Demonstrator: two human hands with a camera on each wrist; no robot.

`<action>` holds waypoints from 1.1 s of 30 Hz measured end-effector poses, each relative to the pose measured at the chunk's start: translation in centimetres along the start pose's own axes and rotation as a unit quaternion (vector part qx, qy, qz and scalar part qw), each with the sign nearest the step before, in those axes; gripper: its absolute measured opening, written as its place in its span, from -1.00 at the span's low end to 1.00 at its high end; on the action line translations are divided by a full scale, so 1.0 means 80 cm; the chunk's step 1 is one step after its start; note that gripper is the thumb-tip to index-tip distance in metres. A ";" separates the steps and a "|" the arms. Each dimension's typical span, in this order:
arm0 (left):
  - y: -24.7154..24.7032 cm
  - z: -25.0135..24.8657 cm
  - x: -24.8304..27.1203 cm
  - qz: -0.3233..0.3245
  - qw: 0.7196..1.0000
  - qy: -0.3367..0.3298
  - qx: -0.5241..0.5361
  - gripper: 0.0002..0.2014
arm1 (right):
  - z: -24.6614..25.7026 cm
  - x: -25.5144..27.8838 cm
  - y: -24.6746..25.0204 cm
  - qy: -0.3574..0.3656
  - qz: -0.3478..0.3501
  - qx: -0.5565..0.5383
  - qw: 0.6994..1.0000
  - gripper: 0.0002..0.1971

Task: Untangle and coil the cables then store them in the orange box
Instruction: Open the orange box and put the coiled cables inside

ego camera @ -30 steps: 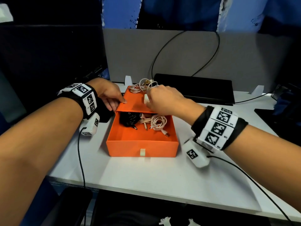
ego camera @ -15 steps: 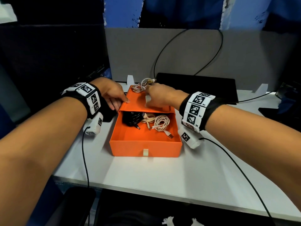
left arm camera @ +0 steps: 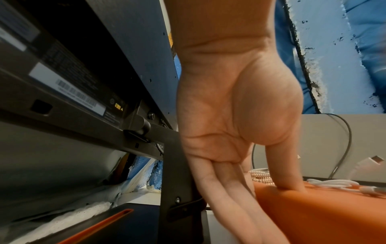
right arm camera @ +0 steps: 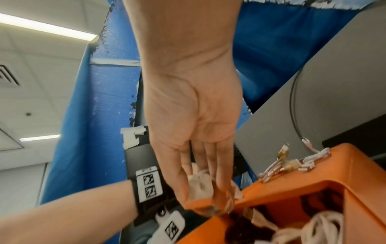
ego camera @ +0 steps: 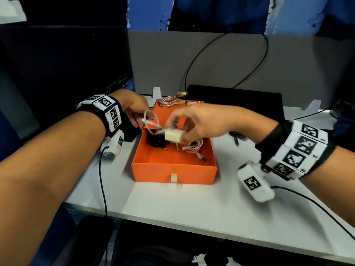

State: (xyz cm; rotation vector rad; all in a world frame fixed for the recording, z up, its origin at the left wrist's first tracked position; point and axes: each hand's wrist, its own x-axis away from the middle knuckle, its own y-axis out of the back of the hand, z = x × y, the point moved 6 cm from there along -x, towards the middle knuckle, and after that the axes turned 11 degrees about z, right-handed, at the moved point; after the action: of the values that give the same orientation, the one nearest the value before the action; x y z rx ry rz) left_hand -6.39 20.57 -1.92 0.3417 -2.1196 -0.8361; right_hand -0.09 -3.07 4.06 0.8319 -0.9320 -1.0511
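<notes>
one orange box [ego camera: 173,172] sits open on the white desk [ego camera: 172,206], two coiled cables, black [ego camera: 155,140] and pink [ego camera: 194,146], inside. right hand [ego camera: 199,121] hovers over it, pinching one white charger [ego camera: 172,135] trailing a looped cable. left hand [ego camera: 134,106], fingers straight, presses the box's lid [ego camera: 169,116]; behind, one braided cable [ego camera: 170,100].

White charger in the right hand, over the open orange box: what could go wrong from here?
1. The right hand pinches only the white charger; its white cable hangs in a loose loop and could snag the orange box rim or lid.
2. Lowered uncoiled, it may tangle with the pink cable and black adapter already inside.
3. The braided cable lies on the lid near its edge; if the left hand shifts the lid, it could slide off.
</notes>
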 end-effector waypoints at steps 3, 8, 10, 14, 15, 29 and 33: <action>-0.002 -0.002 0.000 0.012 1.000 0.012 -0.011 -0.66 | 0.006 -0.007 -0.040 -0.019 0.107 0.066 0.992 -0.55; -0.002 -0.004 0.000 0.007 1.000 0.018 -0.011 -0.66 | 0.002 -0.049 -0.072 -0.030 0.121 0.168 0.978 -0.49; -0.001 -0.003 -0.001 0.009 1.000 0.019 -0.013 -0.65 | 0.004 -0.060 -0.078 -0.030 0.120 0.179 0.976 -0.45; 0.000 -0.003 -0.002 0.013 1.000 0.019 -0.013 -0.64 | 0.006 -0.072 -0.098 -0.008 0.090 0.196 0.976 -0.52; -0.001 -0.003 -0.003 0.012 1.000 0.018 -0.012 -0.63 | 0.007 -0.071 -0.099 -0.001 0.082 0.199 0.977 -0.56; -0.002 -0.003 -0.004 0.000 1.000 0.018 -0.015 -0.61 | 0.036 -0.086 -0.081 0.074 0.004 0.401 0.913 -0.14; -0.002 -0.004 -0.003 0.006 1.000 0.015 -0.013 -0.62 | 0.031 -0.078 -0.091 0.069 -0.015 0.372 0.926 -0.48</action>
State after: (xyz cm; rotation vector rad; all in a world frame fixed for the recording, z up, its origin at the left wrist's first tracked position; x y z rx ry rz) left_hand -6.02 20.43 -2.03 0.3249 -2.0798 -0.8452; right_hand -6.14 0.51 -2.91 1.5286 -1.2165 -0.6337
